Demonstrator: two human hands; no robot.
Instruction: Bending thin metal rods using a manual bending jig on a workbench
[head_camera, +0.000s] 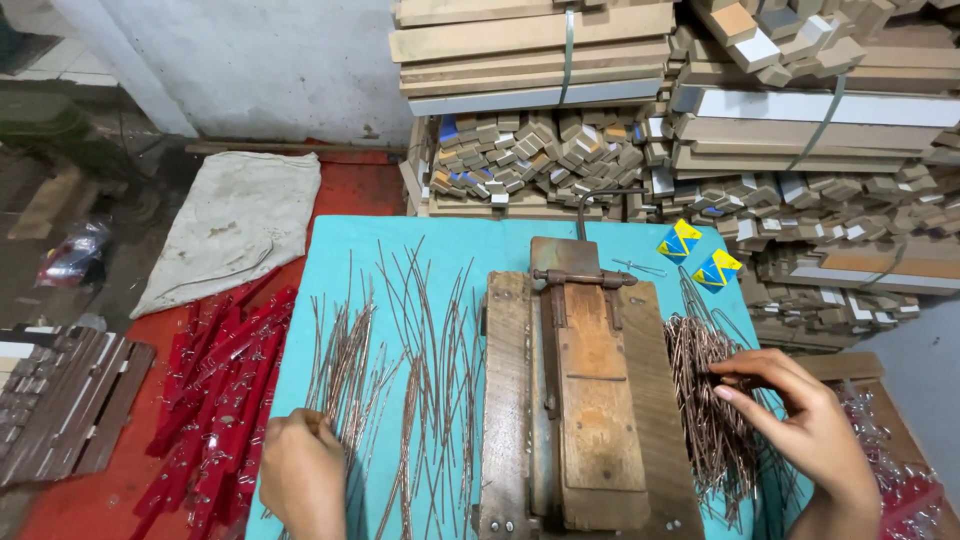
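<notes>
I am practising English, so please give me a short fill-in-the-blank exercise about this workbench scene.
1. The table has a ____ cover.
2. The right hand touches a pile of bent wires, while the left hand rests on ____ wires.
3. The wooden jig lies ____ the two hands.

Missing words: turquoise; straight; between

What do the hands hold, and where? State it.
Left hand rests on the near ends of straight copper wires; right hand fingers the bent-wire pile. Firm grip cannot be told.
</notes>
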